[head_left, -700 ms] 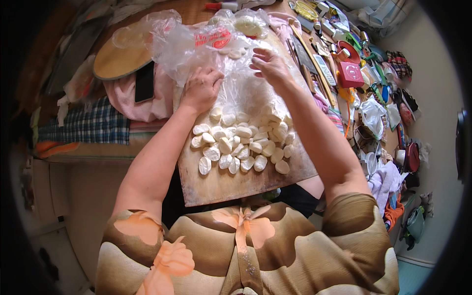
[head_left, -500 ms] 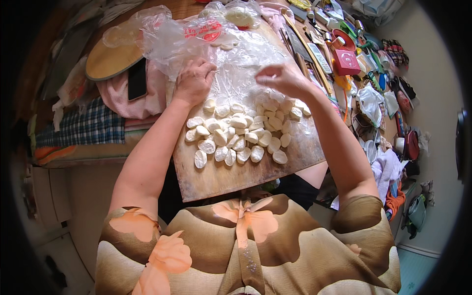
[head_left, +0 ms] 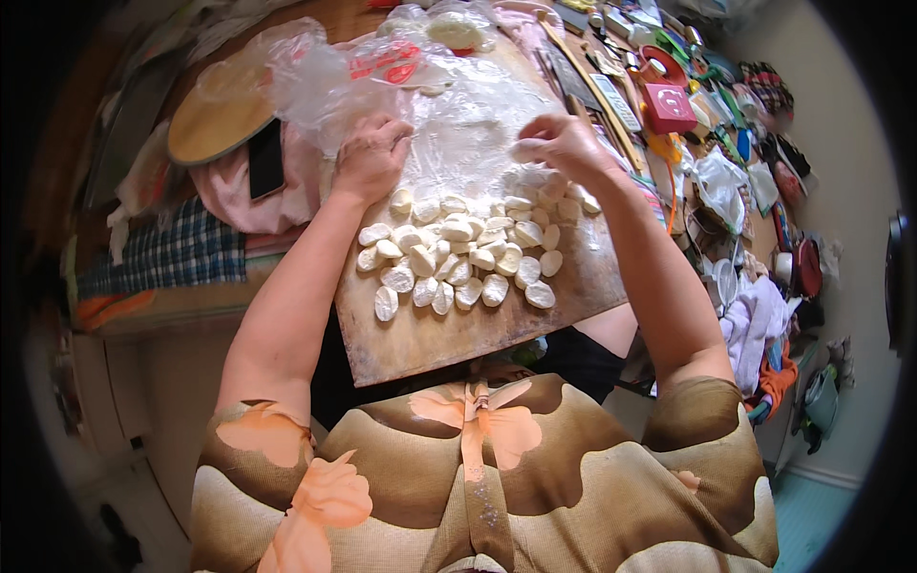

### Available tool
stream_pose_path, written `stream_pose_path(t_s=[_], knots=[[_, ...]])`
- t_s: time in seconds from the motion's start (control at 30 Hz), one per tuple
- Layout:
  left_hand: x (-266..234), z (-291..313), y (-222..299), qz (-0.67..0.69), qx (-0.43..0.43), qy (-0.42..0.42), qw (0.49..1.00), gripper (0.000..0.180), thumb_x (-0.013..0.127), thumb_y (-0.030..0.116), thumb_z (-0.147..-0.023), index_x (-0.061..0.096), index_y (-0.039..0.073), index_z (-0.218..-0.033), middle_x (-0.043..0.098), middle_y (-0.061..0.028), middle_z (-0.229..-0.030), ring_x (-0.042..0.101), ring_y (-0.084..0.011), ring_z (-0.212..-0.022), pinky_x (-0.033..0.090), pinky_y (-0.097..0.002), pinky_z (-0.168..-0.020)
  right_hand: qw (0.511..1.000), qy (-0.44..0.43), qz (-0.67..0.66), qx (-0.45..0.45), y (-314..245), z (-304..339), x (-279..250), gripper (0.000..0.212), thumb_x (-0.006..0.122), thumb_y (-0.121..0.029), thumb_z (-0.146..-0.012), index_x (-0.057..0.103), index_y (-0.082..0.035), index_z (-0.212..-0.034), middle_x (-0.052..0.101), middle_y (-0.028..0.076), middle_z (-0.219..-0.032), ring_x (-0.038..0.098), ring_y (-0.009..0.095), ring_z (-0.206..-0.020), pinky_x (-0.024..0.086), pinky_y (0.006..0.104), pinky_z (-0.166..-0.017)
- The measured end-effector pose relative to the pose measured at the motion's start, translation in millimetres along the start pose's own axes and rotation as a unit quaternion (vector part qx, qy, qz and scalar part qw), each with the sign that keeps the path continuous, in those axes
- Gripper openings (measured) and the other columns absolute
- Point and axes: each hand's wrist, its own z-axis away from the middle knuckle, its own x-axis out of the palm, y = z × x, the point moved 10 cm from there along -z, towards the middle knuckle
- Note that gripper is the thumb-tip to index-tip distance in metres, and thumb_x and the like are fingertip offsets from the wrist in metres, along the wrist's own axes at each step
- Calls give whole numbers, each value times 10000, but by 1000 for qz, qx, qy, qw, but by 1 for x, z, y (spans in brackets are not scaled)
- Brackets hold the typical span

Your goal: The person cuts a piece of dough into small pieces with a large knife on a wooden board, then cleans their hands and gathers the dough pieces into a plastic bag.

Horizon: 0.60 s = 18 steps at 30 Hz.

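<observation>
A clear plastic bag [head_left: 463, 119] with red print lies crumpled and spread over the far part of a floury wooden board [head_left: 420, 349]. At its left side my left hand [head_left: 371, 158] is closed on the plastic with curled fingers. My right hand [head_left: 571, 151] is closed in a pinch at the right side of the bag, its thumb and fingertips together on the thin film. Nearer to me lie many flour-dusted oval dough pieces [head_left: 458, 229], loosely heaped. A few on the right, below my right hand, look veiled by the plastic.
Left of the board are a round tan board [head_left: 220, 119], a black phone [head_left: 266, 162] on a pink towel [head_left: 224, 189] and a blue checked cloth [head_left: 172, 250]. A long wooden stick [head_left: 607, 105], a pink box [head_left: 669, 107] and much clutter line the right. A bowl [head_left: 457, 33] under plastic stands far off.
My right hand has shifted slightly right and its fingers have turned downward. My left hand stays nearly in place. The whole view has moved a little.
</observation>
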Motion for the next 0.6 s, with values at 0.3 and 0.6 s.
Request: stream_pose_path(t_s=[0.3,0.6], knots=[[0,-2,-1,-7,-5,-14,1000,145,629,199,-858,717,141,-958,632,-46,-1010,577,-269,-997,464,-398,-892,967,131,195,-99,-11,-42,-25,446,462,-388,-997,606,-31,-1222,638,193,-1195,590,337,-1139,443,397,-990],[-2,4,3,6,-18,-34,999,142,632,178,-859,708,134,-971,622,-32,-1019,570,-263,-992,458,-391,-883,932,122,336,-66,15,-63,29,567,388,-454,-988,403,-118,-1444,378,121,-1502,260,309,-1429,191,506,-1153]])
